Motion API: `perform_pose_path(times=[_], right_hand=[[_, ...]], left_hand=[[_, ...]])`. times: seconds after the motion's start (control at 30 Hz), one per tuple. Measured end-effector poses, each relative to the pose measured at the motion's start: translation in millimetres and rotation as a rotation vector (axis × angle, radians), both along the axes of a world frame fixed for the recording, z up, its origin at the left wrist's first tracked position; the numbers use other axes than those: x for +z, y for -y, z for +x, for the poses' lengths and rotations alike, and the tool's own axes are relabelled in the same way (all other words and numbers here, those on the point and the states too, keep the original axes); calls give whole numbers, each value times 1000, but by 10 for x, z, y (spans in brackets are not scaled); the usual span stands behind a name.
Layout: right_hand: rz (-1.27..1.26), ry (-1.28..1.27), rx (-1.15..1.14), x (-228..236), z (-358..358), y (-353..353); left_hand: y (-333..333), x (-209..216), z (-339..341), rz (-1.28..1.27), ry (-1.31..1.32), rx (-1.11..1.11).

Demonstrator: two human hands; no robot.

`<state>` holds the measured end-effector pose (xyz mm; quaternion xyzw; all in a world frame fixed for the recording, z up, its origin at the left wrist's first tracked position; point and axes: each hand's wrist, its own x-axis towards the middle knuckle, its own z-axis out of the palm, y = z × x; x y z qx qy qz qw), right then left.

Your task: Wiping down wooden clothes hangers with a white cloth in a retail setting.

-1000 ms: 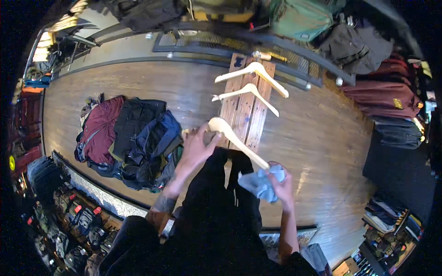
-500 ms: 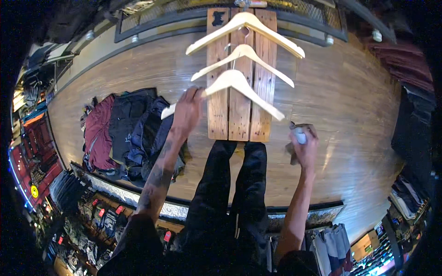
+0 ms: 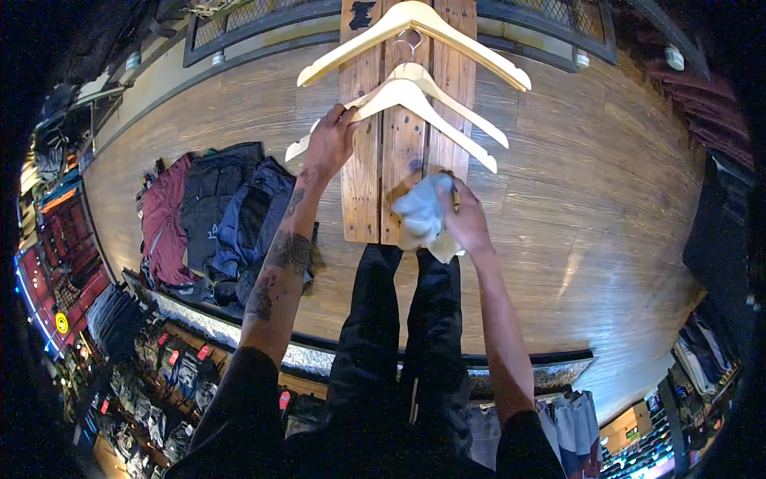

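My left hand [image 3: 329,142] is closed on the left arm of a pale wooden clothes hanger [image 3: 403,94]. This hanger partly overlaps a second wooden hanger [image 3: 463,108] just beyond it. Farther off, thicker wooden hangers [image 3: 415,14] lie close together across the plank bench [image 3: 361,188]. A crumpled pale blue-grey cloth [image 3: 423,209], slightly blurred, is gripped in my right hand [image 3: 468,219] over the bench's near end. Some of the right fingers are hidden behind the cloth.
Folded jackets, one maroon [image 3: 166,223] and others dark [image 3: 219,199], lie on the wood floor [image 3: 574,184] to the left. Metal-framed mesh racks [image 3: 263,24] stand at the far side. Clothes on shelves [image 3: 706,343] line the right; a low ledge [image 3: 311,359] runs behind my legs.
My left hand has carried the hanger away from me, up against the second one. My right hand has swung left with the cloth, from over the floor to over the bench.
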<state>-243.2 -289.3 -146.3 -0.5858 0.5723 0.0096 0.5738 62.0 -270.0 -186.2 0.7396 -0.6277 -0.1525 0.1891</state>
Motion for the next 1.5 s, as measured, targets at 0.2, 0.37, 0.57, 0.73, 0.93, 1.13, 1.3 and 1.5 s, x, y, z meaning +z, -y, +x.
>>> perform_pose_path(times=[0.2, 0.37, 0.57, 0.73, 0.93, 1.13, 1.3, 1.5], right_hand=[[-865, -157, 124, 92, 181, 447], [-943, -114, 260, -277, -33, 870], [-843, 62, 149, -487, 52, 967], [-991, -90, 269, -501, 144, 1004], [-961, -189, 259, -562, 166, 1046], [-987, -179, 240, -648, 147, 1061], [-1034, -179, 225, -663, 127, 1079], [-1027, -148, 218, -729, 154, 1091]], left_hand=[[-35, -39, 104, -27, -29, -24], [68, -19, -85, 37, -199, 0], [71, -108, -3, -104, -180, 21], [258, -138, 110, -103, -11, -29], [362, -130, 84, -93, 76, -77], [345, -200, 21, -110, 127, -80], [340, -279, -6, -128, 179, -79], [334, -326, 35, -139, 160, -77]])
